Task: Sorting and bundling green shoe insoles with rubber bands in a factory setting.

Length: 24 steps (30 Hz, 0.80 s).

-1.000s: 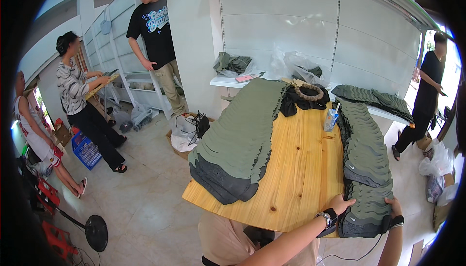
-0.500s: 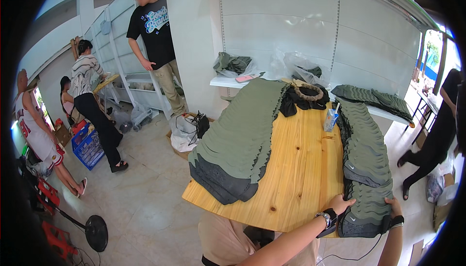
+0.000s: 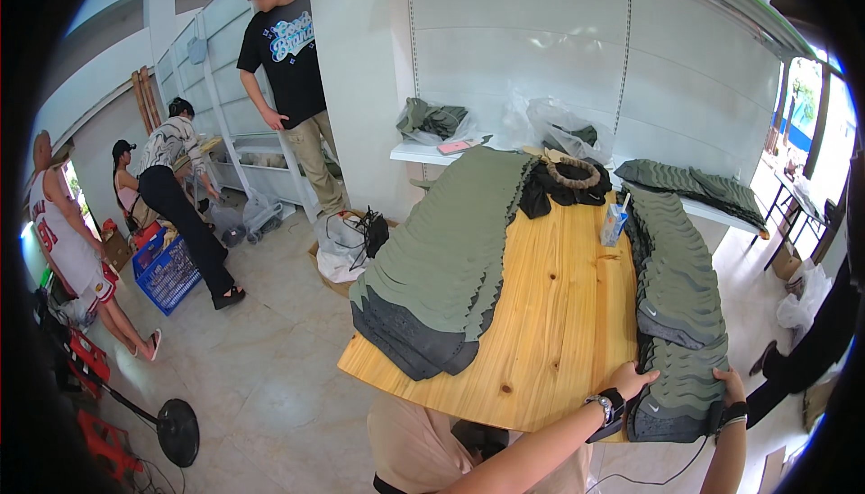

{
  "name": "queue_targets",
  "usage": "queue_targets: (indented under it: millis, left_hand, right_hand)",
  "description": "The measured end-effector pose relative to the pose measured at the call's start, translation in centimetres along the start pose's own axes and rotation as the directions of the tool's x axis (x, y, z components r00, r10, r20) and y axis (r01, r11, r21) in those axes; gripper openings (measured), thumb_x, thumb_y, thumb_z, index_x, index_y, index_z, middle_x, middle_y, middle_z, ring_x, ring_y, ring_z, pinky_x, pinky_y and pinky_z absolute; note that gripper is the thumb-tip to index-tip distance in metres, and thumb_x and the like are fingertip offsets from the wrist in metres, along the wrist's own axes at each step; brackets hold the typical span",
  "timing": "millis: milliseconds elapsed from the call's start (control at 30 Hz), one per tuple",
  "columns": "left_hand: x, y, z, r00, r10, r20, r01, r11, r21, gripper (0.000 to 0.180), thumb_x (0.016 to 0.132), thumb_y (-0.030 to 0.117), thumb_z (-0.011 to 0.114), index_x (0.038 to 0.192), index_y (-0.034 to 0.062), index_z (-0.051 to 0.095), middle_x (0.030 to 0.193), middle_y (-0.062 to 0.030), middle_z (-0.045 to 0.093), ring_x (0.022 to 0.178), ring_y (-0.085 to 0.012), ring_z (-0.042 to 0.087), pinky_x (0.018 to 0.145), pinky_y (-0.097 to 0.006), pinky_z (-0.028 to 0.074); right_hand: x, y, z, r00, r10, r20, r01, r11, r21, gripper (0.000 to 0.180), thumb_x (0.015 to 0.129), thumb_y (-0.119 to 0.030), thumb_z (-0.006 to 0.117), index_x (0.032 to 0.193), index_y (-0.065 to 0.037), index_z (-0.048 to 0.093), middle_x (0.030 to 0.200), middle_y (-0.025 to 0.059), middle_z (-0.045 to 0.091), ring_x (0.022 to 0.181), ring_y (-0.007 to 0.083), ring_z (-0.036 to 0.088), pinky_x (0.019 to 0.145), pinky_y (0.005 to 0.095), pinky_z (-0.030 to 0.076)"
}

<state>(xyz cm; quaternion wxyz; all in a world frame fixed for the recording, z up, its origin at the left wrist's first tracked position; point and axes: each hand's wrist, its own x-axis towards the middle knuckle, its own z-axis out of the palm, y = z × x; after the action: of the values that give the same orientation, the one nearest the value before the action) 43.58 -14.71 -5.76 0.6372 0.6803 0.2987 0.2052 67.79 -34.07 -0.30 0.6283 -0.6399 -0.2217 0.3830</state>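
Observation:
A near stack of grey-green fabric pieces (image 3: 682,379) with wavy edges and dark grey ends lies at the table's right edge. My left hand (image 3: 633,378) is closed on its left side, the thumb over the edge. On the opposite side my right hand (image 3: 731,386) grips the same stack, its fingers partly hidden. Just beyond, overlapping it, runs a second row of similar green pieces (image 3: 678,264). A large fanned pile of green pieces (image 3: 441,233) covers the left part of the wooden table (image 3: 550,341).
A drink carton with a straw (image 3: 614,225) and a black cloth bundle (image 3: 538,195) stand toward the far end. More green pieces (image 3: 694,186) lie on the white shelf behind. Several people are at the left; a dark-clothed person (image 3: 797,359) is close on the right.
My hands and the stack stay practically in place. At the left, the person in the striped top has bent lower. The dark-clothed person at the right has come nearer.

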Motion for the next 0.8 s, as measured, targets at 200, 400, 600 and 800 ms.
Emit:
queue_targets:
  millis: [200, 400, 600, 800]
  left_hand:
    - [0.7, -1.0, -0.3, 0.992, -0.03, 0.12, 0.039, 0.997, -0.067, 0.079, 0.072, 0.048, 0.069, 0.117, -0.0137, 0.049, 0.116, -0.0281, 0.056, 0.108, -0.0348, 0.056, 0.09, -0.036, 0.044]
    - [0.7, -0.7, -0.3, 0.989, -0.031, 0.143, 0.04, 0.997, -0.063, 0.081, 0.072, 0.048, 0.069, 0.119, -0.0142, 0.048, 0.117, -0.0285, 0.055, 0.109, -0.0347, 0.055, 0.091, -0.036, 0.043]
    - [0.6, -1.1, 0.2, 0.999, 0.031, -0.011, -0.032, 0.998, -0.052, 0.055, 0.074, 0.042, 0.07, 0.097, -0.0066, 0.063, 0.089, -0.0156, 0.067, 0.081, -0.0247, 0.065, 0.073, -0.032, 0.048]
    - [-0.2, -0.2, 0.0, 0.999, 0.004, 0.05, 0.002, 0.995, -0.105, 0.054, 0.073, 0.043, 0.071, 0.097, -0.0054, 0.064, 0.087, -0.0138, 0.068, 0.079, -0.0237, 0.065, 0.072, -0.032, 0.048]
  right_hand:
    - [0.1, 0.0, 0.4, 1.0, -0.006, 0.004, 0.006, 1.0, 0.014, 0.049, 0.075, -0.004, 0.065, 0.121, 0.003, 0.048, 0.109, 0.0128, 0.061, 0.095, 0.0265, 0.061, 0.089, 0.0378, 0.046]
    - [-0.1, -0.1, 0.7, 1.0, -0.001, 0.014, 0.0, 0.999, 0.041, 0.048, 0.075, -0.005, 0.065, 0.119, 0.003, 0.049, 0.108, 0.0132, 0.062, 0.094, 0.0262, 0.061, 0.088, 0.038, 0.047]
    - [-0.3, -0.5, 1.2, 1.0, 0.016, -0.014, -0.015, 1.0, 0.012, 0.045, 0.074, -0.005, 0.066, 0.116, 0.003, 0.051, 0.105, 0.013, 0.063, 0.093, 0.0258, 0.061, 0.087, 0.0377, 0.048]
    - [-0.7, -0.1, 0.6, 1.0, 0.002, -0.027, -0.001, 1.0, 0.025, 0.045, 0.074, -0.006, 0.066, 0.116, 0.004, 0.051, 0.107, 0.0138, 0.062, 0.093, 0.0259, 0.061, 0.086, 0.038, 0.048]
